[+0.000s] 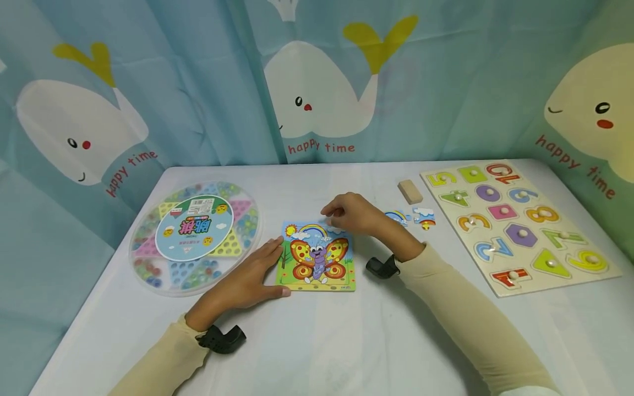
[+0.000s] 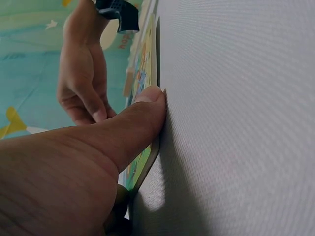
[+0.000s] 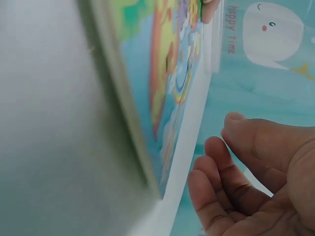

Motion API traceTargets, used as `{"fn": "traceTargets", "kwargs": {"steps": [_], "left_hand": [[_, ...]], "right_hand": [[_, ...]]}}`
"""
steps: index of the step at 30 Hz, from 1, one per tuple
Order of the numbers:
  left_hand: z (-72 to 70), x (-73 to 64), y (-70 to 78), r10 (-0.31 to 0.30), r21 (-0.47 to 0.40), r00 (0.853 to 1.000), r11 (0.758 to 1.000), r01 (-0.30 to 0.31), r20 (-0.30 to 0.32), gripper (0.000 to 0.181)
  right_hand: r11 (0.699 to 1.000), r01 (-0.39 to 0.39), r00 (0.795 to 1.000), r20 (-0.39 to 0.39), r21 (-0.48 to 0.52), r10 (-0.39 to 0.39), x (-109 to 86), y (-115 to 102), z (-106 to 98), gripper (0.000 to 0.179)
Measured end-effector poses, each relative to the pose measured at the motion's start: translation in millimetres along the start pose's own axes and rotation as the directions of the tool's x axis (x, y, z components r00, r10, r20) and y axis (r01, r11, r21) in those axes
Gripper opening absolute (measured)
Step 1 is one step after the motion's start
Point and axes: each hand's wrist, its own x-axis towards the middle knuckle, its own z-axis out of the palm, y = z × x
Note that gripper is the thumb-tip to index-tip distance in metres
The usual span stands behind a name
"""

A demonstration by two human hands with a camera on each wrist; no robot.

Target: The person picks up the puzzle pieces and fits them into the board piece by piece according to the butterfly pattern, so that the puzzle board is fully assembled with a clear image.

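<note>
A jigsaw puzzle (image 1: 317,261) with a smiling butterfly, rainbow and sun lies flat on the table. My left hand (image 1: 252,275) rests at its lower left corner, fingers along the left edge and thumb (image 2: 142,110) against the near edge. Over the puzzle's upper right corner hovers my right hand (image 1: 354,213), its fingers loosely bent. The right wrist view shows a gap between thumb and fingertips (image 3: 216,150) with nothing in it, apart from the puzzle. Two loose puzzle pieces, a rainbow piece (image 1: 398,216) and a cloud piece (image 1: 424,217), lie right of that hand.
Left of the puzzle sits a round clear Chinese checkers case (image 1: 143,234) with coloured marbles. A wooden block (image 1: 410,192) stands behind the loose pieces. At the right lies a number-and-shape peg board (image 1: 535,253). A whale-print curtain (image 1: 208,82) hangs behind the table.
</note>
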Motion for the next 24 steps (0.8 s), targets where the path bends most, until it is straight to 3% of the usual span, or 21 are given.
{"fn": "traceTargets", "kwargs": {"steps": [7,24], "left_hand": [[0.0,-0.4,-0.4,0.009,0.008,1.0,1.0,-0.009,-0.009,0.097],[1.2,-0.6,-1.8,0.014,0.014,1.0,1.0,-0.013,-0.007,0.098]], "right_hand": [[0.999,-0.037,0.999,-0.017,0.008,0.037,-8.5,10,-6,0.023],[0.999,-0.011,0.997,-0.076,0.052,0.015,-30.4,38,-29,0.022]]}}
